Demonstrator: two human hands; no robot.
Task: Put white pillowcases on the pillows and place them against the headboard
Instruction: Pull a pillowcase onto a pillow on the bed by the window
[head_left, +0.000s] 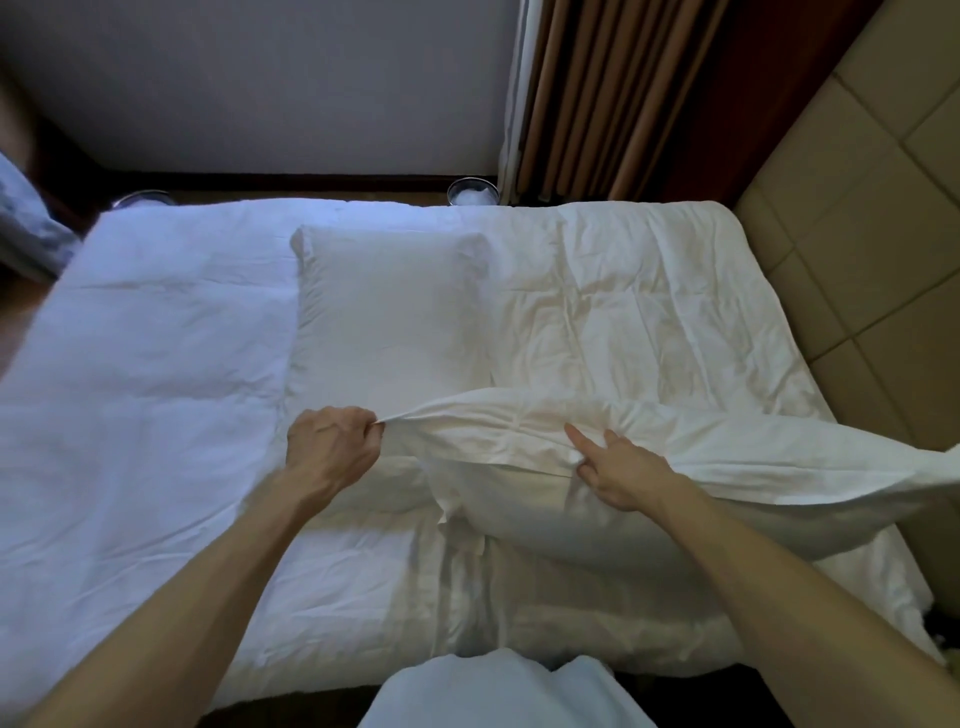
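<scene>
A white pillow (597, 519) lies across the near right of the bed, partly inside a white pillowcase (727, 447) whose open end faces left. My left hand (330, 447) is shut on the corner of the pillowcase's open edge, pulling it taut to the left. My right hand (621, 467) grips the same hem further right, with the forefinger stretched out over the cloth. A second pillow (389, 312) in a white case lies flat in the middle of the bed, beyond my hands. The padded beige headboard (857, 234) runs along the right side.
A white duvet (145, 389) covers the bed. Brown curtains (623, 98) hang at the far right beside a grey wall. Two round metal bins (472, 191) stand on the floor past the bed's far edge. White cloth (498, 691) lies at the bottom centre.
</scene>
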